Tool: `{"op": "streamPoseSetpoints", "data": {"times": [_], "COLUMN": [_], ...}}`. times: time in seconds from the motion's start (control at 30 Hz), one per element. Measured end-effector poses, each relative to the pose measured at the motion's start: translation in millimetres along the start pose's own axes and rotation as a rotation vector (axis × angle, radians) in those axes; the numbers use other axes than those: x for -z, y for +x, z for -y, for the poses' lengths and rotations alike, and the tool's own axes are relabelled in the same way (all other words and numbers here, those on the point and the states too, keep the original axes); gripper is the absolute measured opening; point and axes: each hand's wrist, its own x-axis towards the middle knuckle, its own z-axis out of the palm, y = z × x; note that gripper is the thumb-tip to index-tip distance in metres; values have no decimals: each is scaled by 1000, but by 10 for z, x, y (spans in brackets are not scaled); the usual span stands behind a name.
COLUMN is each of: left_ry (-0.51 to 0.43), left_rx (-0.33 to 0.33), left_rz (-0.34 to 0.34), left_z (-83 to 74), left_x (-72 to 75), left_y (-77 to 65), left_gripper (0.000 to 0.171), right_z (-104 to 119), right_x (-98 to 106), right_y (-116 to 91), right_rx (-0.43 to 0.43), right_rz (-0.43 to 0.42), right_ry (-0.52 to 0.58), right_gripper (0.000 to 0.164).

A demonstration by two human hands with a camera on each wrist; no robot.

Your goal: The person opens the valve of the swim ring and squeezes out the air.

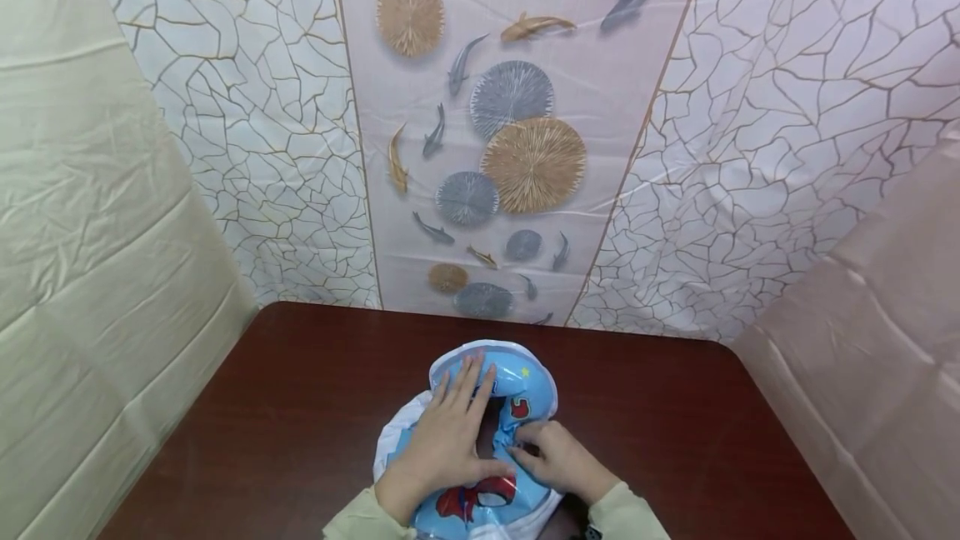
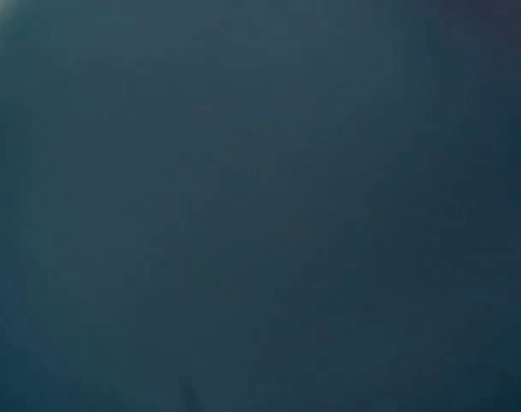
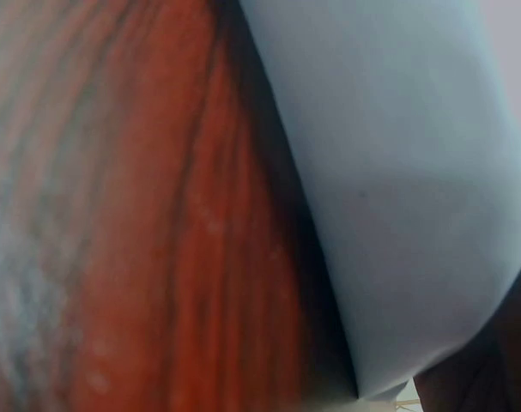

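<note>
A soft, partly filled blue inflatable swim ring [image 1: 532,390] lies on the table in the head view. It has white outer edges and red cartoon figures printed on it. My left hand [image 1: 447,442] rests across its left side with straight, spread fingers, the tips on the far part and the thumb over the near part. At the right of the centre hole, my right hand [image 1: 562,458] pinches the crumpled inner edge between thumb and curled fingers. The ring's white side [image 3: 406,189] fills much of the right wrist view. Only a dark blue blur fills the left wrist view.
The dark red-brown wooden table [image 1: 300,407] runs back to a patterned cloth wall [image 1: 480,148]. Pale cloth sheets [image 1: 90,215] hang along the left side, and another cloth [image 1: 862,340] along the right.
</note>
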Motion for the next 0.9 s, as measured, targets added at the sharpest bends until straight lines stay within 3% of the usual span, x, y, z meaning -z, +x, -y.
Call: {"op": "streamPoseSetpoints", "data": {"times": [0.17, 0.33, 0.43, 0.67, 0.8, 0.9], "left_ry": [51, 33, 52, 54, 17, -52], "left_rx": [-12, 54, 84, 47, 67, 111], "left_rz": [32, 173, 229, 240, 259, 268], "left_z": [14, 11, 21, 47, 79, 100], "left_x": [-51, -33, -46, -90, -114, -118], "left_y": [8, -44, -81, -113, -110, -103], "left_gripper": [138, 145, 145, 128, 134, 143], "right_z": [-9, 16, 18, 47, 98, 134], "right_x": [-17, 0, 13, 66, 103, 130], "right_y": [-4, -39, -73, -143, -167, -168], "right_rx": [36, -49, -39, 44, 45, 20], "right_rz": [-25, -12, -57, -182, -265, -276], "right_ry": [-22, 6, 20, -60, -166, -195], "right_gripper": [22, 16, 12, 9, 16, 13]}}
